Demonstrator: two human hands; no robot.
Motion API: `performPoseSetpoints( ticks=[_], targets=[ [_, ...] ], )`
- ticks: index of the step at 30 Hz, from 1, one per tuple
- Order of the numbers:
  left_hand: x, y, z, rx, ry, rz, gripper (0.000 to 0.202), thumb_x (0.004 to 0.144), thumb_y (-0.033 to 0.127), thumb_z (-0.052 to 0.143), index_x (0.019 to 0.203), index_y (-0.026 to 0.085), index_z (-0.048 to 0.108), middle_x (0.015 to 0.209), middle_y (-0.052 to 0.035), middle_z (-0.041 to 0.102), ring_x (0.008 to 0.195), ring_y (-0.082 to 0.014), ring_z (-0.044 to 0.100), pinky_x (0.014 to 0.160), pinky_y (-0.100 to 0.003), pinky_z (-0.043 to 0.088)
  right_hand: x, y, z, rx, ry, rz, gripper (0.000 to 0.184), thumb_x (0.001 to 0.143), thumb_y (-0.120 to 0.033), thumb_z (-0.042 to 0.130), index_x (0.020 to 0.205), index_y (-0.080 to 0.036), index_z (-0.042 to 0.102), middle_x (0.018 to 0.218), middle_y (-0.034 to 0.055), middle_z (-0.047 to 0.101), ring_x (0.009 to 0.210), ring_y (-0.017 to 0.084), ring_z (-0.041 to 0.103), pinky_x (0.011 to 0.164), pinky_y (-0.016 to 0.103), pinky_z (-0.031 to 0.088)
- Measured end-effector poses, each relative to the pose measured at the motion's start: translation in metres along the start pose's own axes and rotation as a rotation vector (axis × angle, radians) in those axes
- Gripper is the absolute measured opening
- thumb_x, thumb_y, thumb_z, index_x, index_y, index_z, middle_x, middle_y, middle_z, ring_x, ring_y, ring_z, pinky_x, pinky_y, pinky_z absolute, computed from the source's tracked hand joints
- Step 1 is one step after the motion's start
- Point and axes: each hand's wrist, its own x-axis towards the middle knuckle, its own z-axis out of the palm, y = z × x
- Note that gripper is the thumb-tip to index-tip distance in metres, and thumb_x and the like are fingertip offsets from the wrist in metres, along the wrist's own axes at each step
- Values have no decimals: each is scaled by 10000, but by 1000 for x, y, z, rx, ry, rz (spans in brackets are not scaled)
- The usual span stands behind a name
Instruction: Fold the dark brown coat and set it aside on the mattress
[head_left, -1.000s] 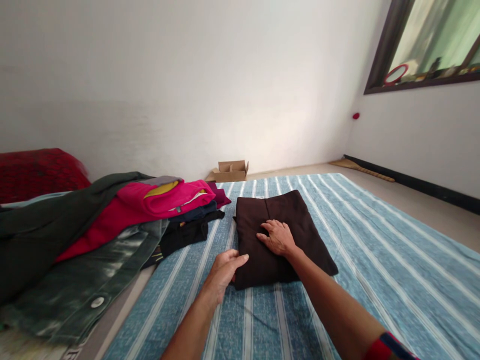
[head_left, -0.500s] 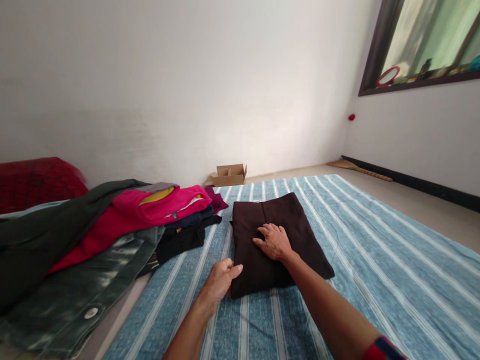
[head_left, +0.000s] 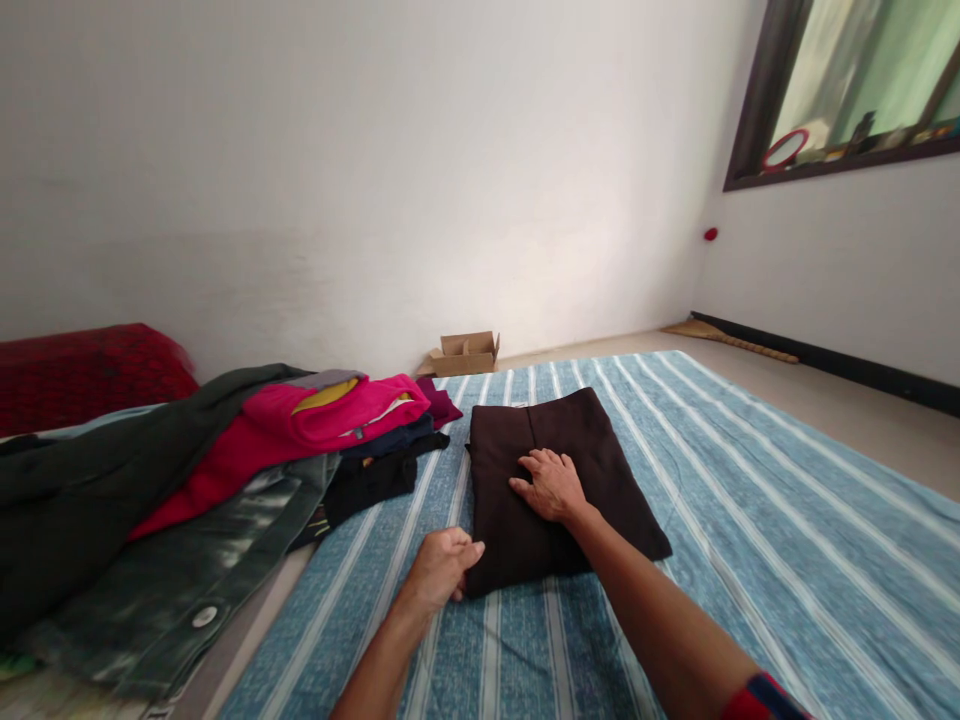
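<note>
A folded dark brown garment (head_left: 502,510) lies as a flat, roughly square bundle on the striped blue sheet (head_left: 720,520). At its near left corner is my left hand (head_left: 441,568), fingers curled and thumb on top, pinching the edge; the fingertips are partly hidden. My right hand (head_left: 551,484) rests flat on the middle of the garment, palm down with its fingers spread. What kind of garment it is cannot be made out while folded.
Left of the sheet is a heap of clothes: a pink garment (head_left: 255,440), dark denim (head_left: 217,560) and black pieces (head_left: 367,490). A cardboard box (head_left: 469,355) stands by the wall, and a red bundle (head_left: 90,375) sits at far left.
The view has turned slightly left. My left hand has edged a little left at the garment's corner, while my right hand stays in place on top.
</note>
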Motion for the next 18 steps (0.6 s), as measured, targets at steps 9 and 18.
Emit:
performPoseSetpoints(
  ticks=[9,18],
  targets=[
    [2,-1,4,32,56,-9,180,654,322,522,562,198,429,357,88,368,349,-84,361,377,-196,267,0,0,1,-11,25,-12,454,854,-539,392,1175,-263,557,1240,50,530,1179,252,393,999,450,204],
    [-9,0,5,15,104,17,136,618,314,507,617,204,427,403,93,372,382,-85,365,377,-196,270,-1,-2,0,-45,-14,-2,472,864,-545,357,1207,-271,532,1275,50,506,1208,246,370,994,422,197]
  ],
)
